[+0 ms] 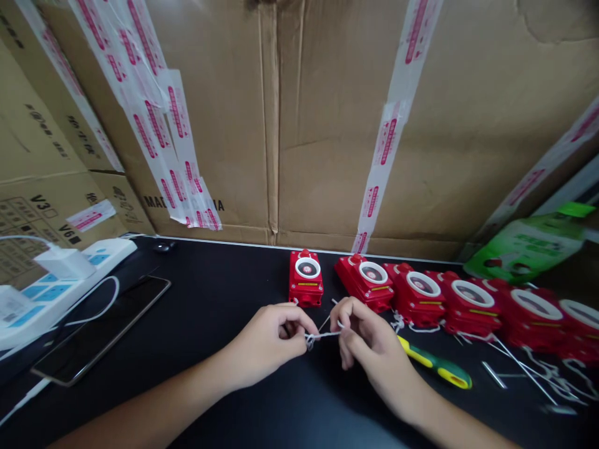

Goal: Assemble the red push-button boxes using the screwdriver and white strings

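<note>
My left hand and my right hand meet low over the black table, each pinching one end of a thin white string stretched between them. A small metal ring hangs on the string by my left fingertips. Just behind the hands stands a single red box-shaped device with a white round dial. To its right a row of several like red devices runs off toward the right edge, with white strings trailing from them.
A yellow-and-green screwdriver lies right of my right hand, with metal pins beyond it. A dark phone and a white power strip with charger lie left. Taped cardboard boxes wall the back; a green packet leans right.
</note>
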A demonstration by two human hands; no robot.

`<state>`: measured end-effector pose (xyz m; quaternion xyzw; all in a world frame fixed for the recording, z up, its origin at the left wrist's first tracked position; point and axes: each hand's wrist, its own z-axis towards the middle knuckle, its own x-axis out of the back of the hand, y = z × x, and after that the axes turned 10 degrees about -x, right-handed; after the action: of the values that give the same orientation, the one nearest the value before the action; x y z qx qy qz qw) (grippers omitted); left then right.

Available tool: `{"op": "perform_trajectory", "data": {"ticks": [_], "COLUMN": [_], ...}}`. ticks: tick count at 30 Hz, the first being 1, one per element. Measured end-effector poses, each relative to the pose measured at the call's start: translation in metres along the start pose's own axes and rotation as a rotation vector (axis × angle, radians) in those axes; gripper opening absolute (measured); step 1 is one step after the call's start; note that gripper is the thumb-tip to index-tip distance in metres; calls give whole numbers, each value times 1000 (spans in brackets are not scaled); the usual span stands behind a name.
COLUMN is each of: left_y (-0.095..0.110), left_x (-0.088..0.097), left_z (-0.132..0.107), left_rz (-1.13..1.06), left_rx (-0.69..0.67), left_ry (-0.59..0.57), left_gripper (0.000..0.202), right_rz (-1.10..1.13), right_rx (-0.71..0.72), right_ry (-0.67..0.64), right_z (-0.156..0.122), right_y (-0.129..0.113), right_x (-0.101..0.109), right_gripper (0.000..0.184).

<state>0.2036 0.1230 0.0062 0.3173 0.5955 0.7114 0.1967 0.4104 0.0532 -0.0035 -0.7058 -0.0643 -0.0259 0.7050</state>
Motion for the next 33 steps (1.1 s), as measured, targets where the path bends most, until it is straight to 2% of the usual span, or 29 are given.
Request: {"op": "perform_trajectory", "data": {"ticks": [4, 7, 9, 12, 14, 15, 18, 23, 28, 33], "left_y": [1, 3, 7, 16, 20, 21, 17, 1, -1, 4], "left_x": [4, 9, 16, 30, 39, 42, 47, 37, 33, 40], "left_z": [1, 1, 1, 0, 0, 0, 0, 1, 3, 3], "left_rz": [8, 15, 24, 66, 142, 198, 394, 630, 719, 759], "left_rx": [-34, -62, -80, -107, -137, -161, -244, -326, -366, -345], "left_ry": [-38, -95, -170, -299, -307, -280, -224, -316, -321, -320], "left_gripper": [15, 14, 15, 19, 25, 27, 25, 19, 13, 31], "right_rz": [114, 15, -202, -734, -1056, -1146, -1248, -1373, -1428, -1446], "right_rx": [31, 64, 98, 252, 355, 384, 438, 548, 566, 570], "right_ry": [-32, -71, -97, -173, -224, -233, -221, -208, -125, -62], "right_z": [3, 3, 3, 3, 5, 6, 11, 15, 9, -20], "right_y": [1, -11, -22, -31, -29, -26, -15, -13, -31, -63], "right_x": [5, 12, 18, 21, 19, 17, 10, 5, 8, 22], "right_gripper": [26, 25, 18, 21, 29, 28, 22, 17, 21, 21]}}
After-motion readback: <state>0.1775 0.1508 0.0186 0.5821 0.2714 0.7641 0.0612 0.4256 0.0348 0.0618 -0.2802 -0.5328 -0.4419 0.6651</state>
